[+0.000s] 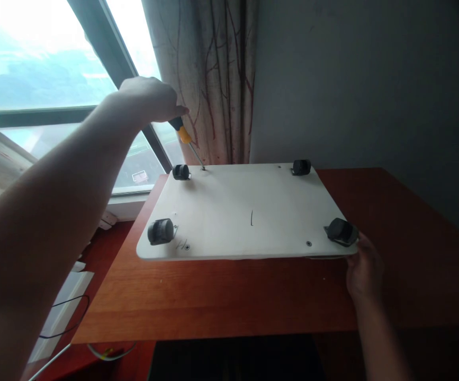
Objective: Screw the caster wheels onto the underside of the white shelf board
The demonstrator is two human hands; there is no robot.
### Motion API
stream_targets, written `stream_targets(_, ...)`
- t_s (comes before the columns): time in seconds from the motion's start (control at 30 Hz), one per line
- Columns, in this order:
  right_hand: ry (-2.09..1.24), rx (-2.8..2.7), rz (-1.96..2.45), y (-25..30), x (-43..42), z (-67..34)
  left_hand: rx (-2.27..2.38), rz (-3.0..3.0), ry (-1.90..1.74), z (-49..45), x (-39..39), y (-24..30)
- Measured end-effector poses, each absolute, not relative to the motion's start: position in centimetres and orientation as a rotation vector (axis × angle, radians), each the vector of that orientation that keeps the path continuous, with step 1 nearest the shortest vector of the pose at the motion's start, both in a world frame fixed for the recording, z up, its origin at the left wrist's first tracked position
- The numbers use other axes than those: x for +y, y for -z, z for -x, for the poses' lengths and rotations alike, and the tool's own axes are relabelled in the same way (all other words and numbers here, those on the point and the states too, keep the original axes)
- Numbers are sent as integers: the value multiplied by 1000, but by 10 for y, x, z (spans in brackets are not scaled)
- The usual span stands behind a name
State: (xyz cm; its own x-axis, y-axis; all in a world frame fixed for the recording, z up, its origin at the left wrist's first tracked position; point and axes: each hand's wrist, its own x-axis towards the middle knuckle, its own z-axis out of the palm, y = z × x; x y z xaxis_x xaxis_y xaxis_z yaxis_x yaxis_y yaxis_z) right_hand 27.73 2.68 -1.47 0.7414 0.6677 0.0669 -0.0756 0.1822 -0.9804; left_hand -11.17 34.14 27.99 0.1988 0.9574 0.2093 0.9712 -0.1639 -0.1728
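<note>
My left hand (152,99) is closed around the handle of a screwdriver (185,134) with a black and yellow grip. Its shaft slants down to the right, and the tip meets a screw (203,169) near the far left corner of a white board (233,211). Black caster wheels sit at the board's corners, among them the near left caster (160,232) and the near right caster (342,232). My right hand (366,270) grips the board's near right corner beside that caster; its fingers are partly hidden behind the edge.
Beneath the board is a reddish-brown wooden table (221,301). A window (34,58) is at the left, with a patterned curtain (213,79) behind the board and a grey wall (352,79) at the right. Cables (110,357) lie low at the left.
</note>
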Motion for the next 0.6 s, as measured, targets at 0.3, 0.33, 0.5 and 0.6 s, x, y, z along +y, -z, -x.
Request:
stream_targets(0.3, -562, -565, 1296, 24, 29, -284, -1635, 2721, 278, 126, 341, -280)
stream_targets(0.33, -562, -562, 1298, 24, 29, -284, -1686, 2724, 294, 123, 336, -279)
stream_targets(0.5, -560, -565, 1301, 21, 28, -282, -1812, 2440, 267, 105, 325, -272)
stream_targets(0.6, -567, -549, 1291, 19, 27, -281, -1769, 2196, 91, 101, 327, -274)
